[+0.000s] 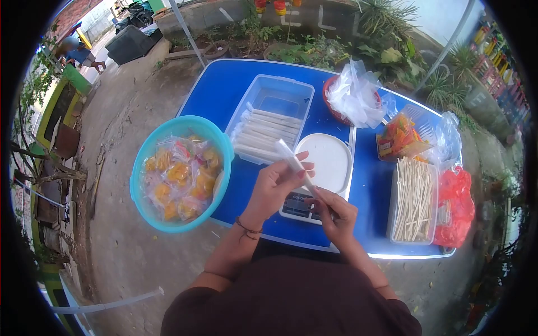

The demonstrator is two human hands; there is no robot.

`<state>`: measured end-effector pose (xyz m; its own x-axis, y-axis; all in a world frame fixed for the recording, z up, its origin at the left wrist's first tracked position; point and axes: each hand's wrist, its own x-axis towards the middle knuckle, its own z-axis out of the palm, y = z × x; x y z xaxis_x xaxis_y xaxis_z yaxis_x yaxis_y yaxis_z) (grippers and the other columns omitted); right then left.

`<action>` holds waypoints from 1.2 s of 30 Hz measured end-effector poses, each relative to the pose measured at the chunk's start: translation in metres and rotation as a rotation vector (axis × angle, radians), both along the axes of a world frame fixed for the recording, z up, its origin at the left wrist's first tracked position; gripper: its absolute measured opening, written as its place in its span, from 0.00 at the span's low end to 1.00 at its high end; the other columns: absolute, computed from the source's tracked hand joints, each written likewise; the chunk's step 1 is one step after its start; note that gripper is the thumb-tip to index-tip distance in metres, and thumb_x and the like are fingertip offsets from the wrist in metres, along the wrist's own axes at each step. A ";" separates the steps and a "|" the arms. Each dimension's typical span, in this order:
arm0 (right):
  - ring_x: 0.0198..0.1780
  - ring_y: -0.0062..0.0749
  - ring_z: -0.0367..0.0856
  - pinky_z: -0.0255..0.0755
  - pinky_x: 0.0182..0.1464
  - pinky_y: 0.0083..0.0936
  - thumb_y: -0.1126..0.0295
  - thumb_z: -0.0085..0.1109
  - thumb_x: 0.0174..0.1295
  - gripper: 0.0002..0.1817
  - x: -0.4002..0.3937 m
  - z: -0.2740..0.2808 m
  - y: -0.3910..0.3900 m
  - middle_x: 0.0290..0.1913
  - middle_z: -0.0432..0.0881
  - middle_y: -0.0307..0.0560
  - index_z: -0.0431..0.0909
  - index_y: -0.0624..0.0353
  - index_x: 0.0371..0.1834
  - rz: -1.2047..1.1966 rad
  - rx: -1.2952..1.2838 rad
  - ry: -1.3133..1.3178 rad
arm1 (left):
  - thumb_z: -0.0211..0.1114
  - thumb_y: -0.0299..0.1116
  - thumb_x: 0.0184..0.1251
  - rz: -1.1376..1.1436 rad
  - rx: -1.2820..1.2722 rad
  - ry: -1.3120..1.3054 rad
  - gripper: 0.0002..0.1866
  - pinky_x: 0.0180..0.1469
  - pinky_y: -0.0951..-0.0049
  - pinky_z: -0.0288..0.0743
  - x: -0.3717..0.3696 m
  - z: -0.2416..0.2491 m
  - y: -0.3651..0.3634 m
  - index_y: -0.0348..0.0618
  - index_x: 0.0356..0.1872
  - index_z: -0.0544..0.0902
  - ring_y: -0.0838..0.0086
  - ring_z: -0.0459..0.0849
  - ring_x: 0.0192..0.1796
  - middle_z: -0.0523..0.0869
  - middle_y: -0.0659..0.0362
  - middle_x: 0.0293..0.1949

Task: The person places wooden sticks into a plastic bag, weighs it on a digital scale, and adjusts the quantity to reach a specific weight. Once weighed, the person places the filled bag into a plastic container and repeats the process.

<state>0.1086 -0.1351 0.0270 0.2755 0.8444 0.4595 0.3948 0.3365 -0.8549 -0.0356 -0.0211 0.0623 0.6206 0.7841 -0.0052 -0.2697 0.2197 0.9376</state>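
Note:
A slim white wrapped roll (292,159) is held slantwise between my two hands, above the kitchen scale (323,168) with its round white plate. My left hand (278,182) grips the roll near its middle, with thumb and fingers around it. At its lower end, my right hand (335,215) pinches the roll between thumb and fingers. Behind my left hand, similar white wrapped rolls (268,131) lie side by side in a clear plastic box (284,88). The scale's display is partly hidden by my right hand.
A turquoise basin (138,187) with bagged orange food stands left. A red basket (336,113) holds plastic bags. On the right are an orange-filled container (399,140), a box of thin sticks (414,201) and a red bag (455,207). A person (81,55) sits far left.

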 end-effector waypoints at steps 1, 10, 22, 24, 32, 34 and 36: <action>0.40 0.33 0.90 0.83 0.38 0.21 0.88 0.58 0.60 0.20 -0.001 0.000 0.000 0.48 0.87 0.55 0.83 0.60 0.55 -0.034 0.020 -0.054 | 0.61 0.24 0.72 0.017 0.080 0.062 0.25 0.59 0.69 0.80 -0.002 -0.010 0.002 0.30 0.68 0.69 0.68 0.85 0.53 0.85 0.48 0.51; 0.41 0.31 0.89 0.81 0.42 0.22 0.85 0.59 0.61 0.11 -0.005 0.005 0.011 0.43 0.87 0.51 0.80 0.66 0.47 0.010 -0.102 0.070 | 0.68 0.21 0.65 0.196 0.141 -0.060 0.29 0.50 0.76 0.82 -0.006 -0.023 0.001 0.34 0.65 0.65 0.76 0.86 0.44 0.85 0.53 0.42; 0.38 0.51 0.85 0.77 0.42 0.37 0.83 0.56 0.60 0.10 0.031 0.012 0.200 0.35 0.83 0.57 0.76 0.61 0.44 -0.021 -0.037 -0.332 | 0.63 0.25 0.67 0.843 0.600 0.353 0.19 0.46 0.65 0.78 0.040 -0.030 0.159 0.40 0.59 0.73 0.60 0.84 0.43 0.84 0.51 0.44; 0.39 0.55 0.84 0.76 0.42 0.43 0.81 0.56 0.59 0.10 0.043 -0.007 0.228 0.36 0.83 0.58 0.75 0.59 0.44 -0.014 -0.091 -0.476 | 0.63 0.27 0.67 0.845 0.696 0.545 0.21 0.51 0.62 0.77 0.046 -0.067 0.185 0.41 0.61 0.74 0.57 0.83 0.48 0.83 0.50 0.47; 0.41 0.52 0.85 0.75 0.42 0.44 0.78 0.56 0.56 0.12 0.057 -0.017 0.266 0.34 0.86 0.53 0.75 0.54 0.43 -0.047 -0.312 -0.968 | 0.62 0.29 0.65 0.532 0.785 1.134 0.29 0.66 0.53 0.66 0.044 -0.091 0.192 0.45 0.69 0.70 0.49 0.70 0.65 0.76 0.49 0.60; 0.42 0.50 0.85 0.74 0.43 0.42 0.77 0.57 0.55 0.13 0.052 -0.018 0.267 0.34 0.86 0.51 0.78 0.51 0.43 -0.059 -0.395 -1.037 | 0.63 0.33 0.65 0.483 0.804 1.259 0.30 0.65 0.52 0.67 0.044 -0.095 0.188 0.45 0.70 0.69 0.50 0.70 0.66 0.76 0.50 0.61; 0.41 0.46 0.86 0.74 0.44 0.40 0.76 0.58 0.54 0.13 0.050 -0.022 0.272 0.33 0.87 0.47 0.81 0.49 0.42 -0.073 -0.426 -1.090 | 0.63 0.36 0.65 0.463 0.835 1.363 0.30 0.64 0.53 0.67 0.043 -0.100 0.186 0.46 0.70 0.70 0.51 0.70 0.66 0.76 0.51 0.61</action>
<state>0.1584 0.1364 0.0052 -0.0353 0.9855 0.1657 0.9945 0.0509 -0.0910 0.0075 0.1647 -0.0378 0.2427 0.9540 0.1758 0.8962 -0.2899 0.3357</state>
